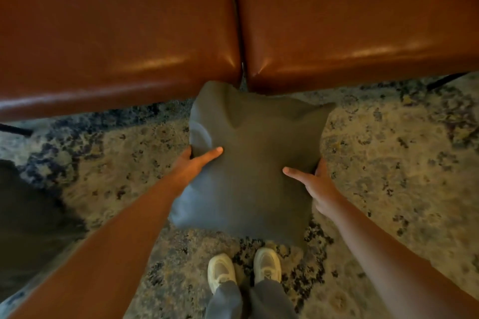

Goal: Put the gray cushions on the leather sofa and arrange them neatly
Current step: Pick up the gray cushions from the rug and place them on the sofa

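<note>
The gray cushion [254,163] is held up in front of the person, above the patterned rug [388,163] and just short of the leather sofa [116,33], its far corner overlapping the sofa's front edge at the seam between the two seat pads. The left hand [193,163] clamps the cushion's left side, thumb on top and fingers tucked beneath; the right hand [315,184] clasps the right side in the same way. The cushion is square, of soft matte fabric, dented and creased near its far corners. The sofa is smooth, glossy brown leather with rounded front edges and a dark gap between the pads; both seat surfaces lie bare in view. The rug is mottled beige and dark blue. Below the cushion stand two pale sneakers [243,269] under gray trouser cuffs. A dark shape at the left edge is too blurred to identify.
</note>
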